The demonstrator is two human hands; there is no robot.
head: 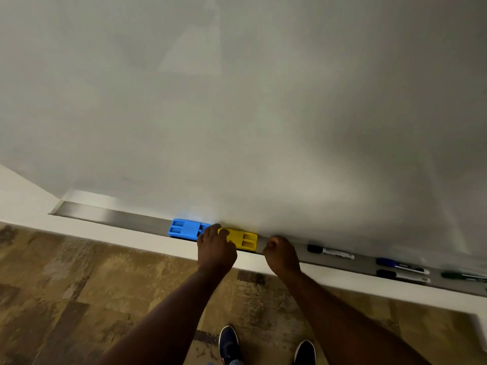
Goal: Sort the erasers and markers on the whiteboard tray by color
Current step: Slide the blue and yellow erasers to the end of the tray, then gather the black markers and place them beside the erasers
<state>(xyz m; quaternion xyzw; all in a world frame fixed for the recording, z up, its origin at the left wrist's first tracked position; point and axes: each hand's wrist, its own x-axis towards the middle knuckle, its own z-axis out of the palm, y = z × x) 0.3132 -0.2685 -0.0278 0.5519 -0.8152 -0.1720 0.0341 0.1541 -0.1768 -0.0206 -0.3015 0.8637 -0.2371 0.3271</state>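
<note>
Erasers: blue eraser (185, 228) and yellow eraser (241, 239) lie end to end on the whiteboard tray (110, 214), touching or nearly so, left of its middle.
Markers: four lie flat, well apart from the erasers, on the right stretch of the tray: a black marker (329, 252), a blue marker (400, 266), a second black marker (402, 276) in front of the blue one, and a green marker (463, 275) at the frame edge.
Left hand (217, 248): rests on the left end of the yellow eraser, at its junction with the blue one. Fingers lie close together and lightly bent on top. None visibly hooks round the body. This suits a sliding push along the tray more than a lift.
Right hand (280, 252): sits on the tray just right of the yellow eraser. Fingers are curled inward. Whether they enclose anything cannot be told. Likely purpose: a stop or brace for the eraser's free end.
Placement rationale: erasers grouped on one side and markers on the other, apparently to allow ordering by colour.
Remaining work: the two black markers are split by the blue marker and probably need regrouping.
Whiteboard (237, 101): blank surface above the tray.
</note>
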